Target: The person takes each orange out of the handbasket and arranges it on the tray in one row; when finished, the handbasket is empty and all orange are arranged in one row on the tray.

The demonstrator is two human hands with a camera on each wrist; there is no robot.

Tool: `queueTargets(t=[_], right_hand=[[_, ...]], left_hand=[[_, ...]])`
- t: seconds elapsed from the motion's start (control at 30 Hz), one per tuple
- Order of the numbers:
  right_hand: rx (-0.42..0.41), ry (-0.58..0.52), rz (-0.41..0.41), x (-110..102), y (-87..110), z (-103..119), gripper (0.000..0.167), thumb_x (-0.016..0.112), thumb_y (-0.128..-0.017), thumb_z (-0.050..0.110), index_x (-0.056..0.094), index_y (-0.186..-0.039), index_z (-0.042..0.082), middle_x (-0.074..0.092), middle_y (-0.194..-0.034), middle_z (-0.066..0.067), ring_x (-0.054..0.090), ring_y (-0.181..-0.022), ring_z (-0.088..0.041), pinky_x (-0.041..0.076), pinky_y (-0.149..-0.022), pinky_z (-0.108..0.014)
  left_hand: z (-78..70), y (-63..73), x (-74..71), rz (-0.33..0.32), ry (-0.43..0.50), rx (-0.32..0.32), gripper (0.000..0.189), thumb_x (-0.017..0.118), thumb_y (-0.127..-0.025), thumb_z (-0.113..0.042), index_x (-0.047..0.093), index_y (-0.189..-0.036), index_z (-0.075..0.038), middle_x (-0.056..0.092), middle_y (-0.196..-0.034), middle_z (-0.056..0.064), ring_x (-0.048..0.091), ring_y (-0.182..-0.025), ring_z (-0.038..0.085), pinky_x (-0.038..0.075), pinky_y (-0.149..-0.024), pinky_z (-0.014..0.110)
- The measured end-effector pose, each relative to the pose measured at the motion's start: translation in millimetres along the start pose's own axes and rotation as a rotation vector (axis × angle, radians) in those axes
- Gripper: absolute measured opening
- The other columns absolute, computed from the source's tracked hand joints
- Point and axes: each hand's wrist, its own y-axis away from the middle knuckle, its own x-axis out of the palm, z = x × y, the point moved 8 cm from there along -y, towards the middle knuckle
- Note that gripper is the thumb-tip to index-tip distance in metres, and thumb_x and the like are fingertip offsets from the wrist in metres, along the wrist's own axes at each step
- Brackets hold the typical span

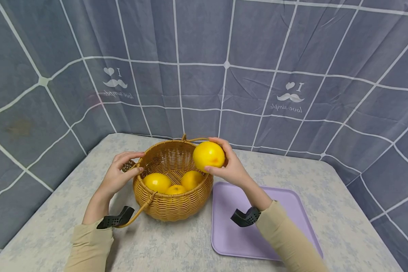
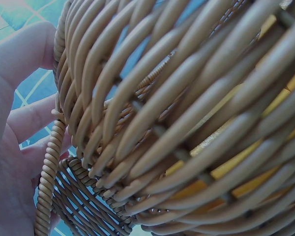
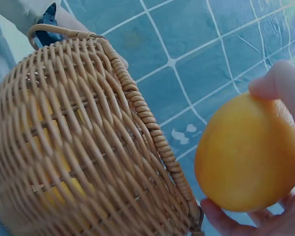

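Nearest the camera: the beige right sleeve (image 1: 289, 241), reaching across the lilac tray (image 1: 224, 243). The wicker basket (image 1: 175, 208) stood just beyond the tray's left edge, toward the table's (image 1: 176, 245) back edge, three fruits (image 1: 157, 183) inside. Right hand (image 1: 234, 169) clasped a yellow citrus fruit (image 1: 209, 155) between thumb and fingers, just beside the right rim. Left hand (image 1: 117, 174) gripped the left rim. Judged best: firm left brace, even hold, fruit clear of weave.

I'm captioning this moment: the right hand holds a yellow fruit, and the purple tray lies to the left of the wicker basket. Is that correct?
Not quite: the head view shows the purple tray lying to the right of the wicker basket. The right hand does hold a yellow fruit.
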Motion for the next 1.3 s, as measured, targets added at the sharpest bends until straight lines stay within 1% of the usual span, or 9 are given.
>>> queueTargets(t=[0.2,0.33,0.43,0.57,0.77,0.87,1.0,1.13,1.3], right_hand=[[-0.016,-0.029,-0.040,-11.0,20.3,-6.9,0.075,0.072,-0.075,0.002,0.035,-0.140,0.004,0.037,-0.137,-0.013,0.048,-0.109,-0.026,0.047,-0.085,-0.035],[-0.025,-0.045,-0.089,-16.5,35.4,-10.7,0.075,0.072,-0.073,-0.001,0.035,-0.138,0.003,0.039,-0.135,-0.015,0.047,-0.110,-0.024,0.047,-0.085,-0.032],[-0.009,-0.044,-0.118,-19.6,47.2,-17.5,0.074,0.071,-0.073,-0.005,0.036,-0.138,0.002,0.040,-0.133,-0.014,0.048,-0.110,-0.023,0.047,-0.085,-0.030],[0.055,-0.009,-0.159,-23.7,63.4,-32.9,0.072,0.071,-0.073,-0.007,0.038,-0.136,0.003,0.040,-0.133,-0.014,0.048,-0.108,-0.025,0.048,-0.084,-0.030],[0.201,0.093,-0.219,-28.5,85.4,-57.6,0.071,0.074,-0.072,-0.001,0.043,-0.134,0.011,0.038,-0.135,-0.010,0.048,-0.105,-0.031,0.046,-0.083,-0.037],[0.246,0.110,-0.231,-27.7,93.7,-67.4,0.070,0.076,-0.071,0.001,0.045,-0.132,0.013,0.038,-0.132,-0.010,0.048,-0.105,-0.033,0.045,-0.082,-0.039],[0.290,0.113,-0.223,-23.4,103.7,-80.6,0.070,0.078,-0.069,0.002,0.045,-0.129,0.012,0.039,-0.128,-0.013,0.049,-0.102,-0.032,0.045,-0.080,-0.038],[0.329,0.112,-0.195,-19.2,111.1,-92.1,0.073,0.079,-0.069,0.005,0.042,-0.132,0.012,0.044,-0.127,-0.013,0.050,-0.103,-0.030,0.043,-0.081,-0.038],[0.330,0.123,-0.149,-15.4,114.4,-97.6,0.078,0.079,-0.070,0.009,0.040,-0.137,0.012,0.047,-0.132,-0.012,0.051,-0.104,-0.029,0.041,-0.085,-0.041]], left_hand=[[1.9,-1.5,-0.3,-0.002,-0.001,-0.006,0.039,0.063,-0.086,-0.007,0.058,-0.124,0.000,0.043,-0.129,0.014,0.024,-0.128,0.030,0.023,-0.092,0.057],[2.3,-1.5,-0.2,-0.004,-0.002,-0.004,0.039,0.063,-0.085,-0.007,0.058,-0.123,0.001,0.043,-0.129,0.014,0.024,-0.128,0.031,0.023,-0.092,0.058],[2.1,-1.5,-0.2,-0.007,-0.001,0.001,0.039,0.063,-0.085,-0.006,0.058,-0.123,0.000,0.044,-0.128,0.014,0.024,-0.128,0.030,0.023,-0.093,0.058],[2.0,-1.7,0.0,-0.010,-0.003,0.002,0.039,0.063,-0.085,-0.007,0.058,-0.123,0.000,0.046,-0.127,0.013,0.025,-0.127,0.029,0.023,-0.092,0.058],[2.1,-1.2,0.2,-0.011,0.000,-0.001,0.039,0.064,-0.085,-0.007,0.058,-0.123,0.000,0.045,-0.127,0.013,0.025,-0.127,0.029,0.023,-0.092,0.058],[2.1,-0.9,0.2,-0.011,0.002,0.001,0.039,0.064,-0.085,-0.007,0.058,-0.123,0.000,0.045,-0.127,0.014,0.025,-0.127,0.029,0.023,-0.092,0.057],[2.4,-0.7,0.5,-0.007,0.006,-0.004,0.039,0.064,-0.086,-0.007,0.058,-0.124,-0.001,0.044,-0.128,0.013,0.024,-0.127,0.029,0.023,-0.092,0.058],[2.6,-0.4,1.1,-0.001,0.012,-0.010,0.039,0.063,-0.086,-0.007,0.057,-0.124,0.000,0.042,-0.129,0.013,0.024,-0.127,0.029,0.023,-0.092,0.058],[2.6,-0.4,1.4,0.001,0.010,-0.011,0.039,0.063,-0.086,-0.007,0.057,-0.124,0.000,0.041,-0.130,0.014,0.024,-0.128,0.031,0.023,-0.092,0.058]])
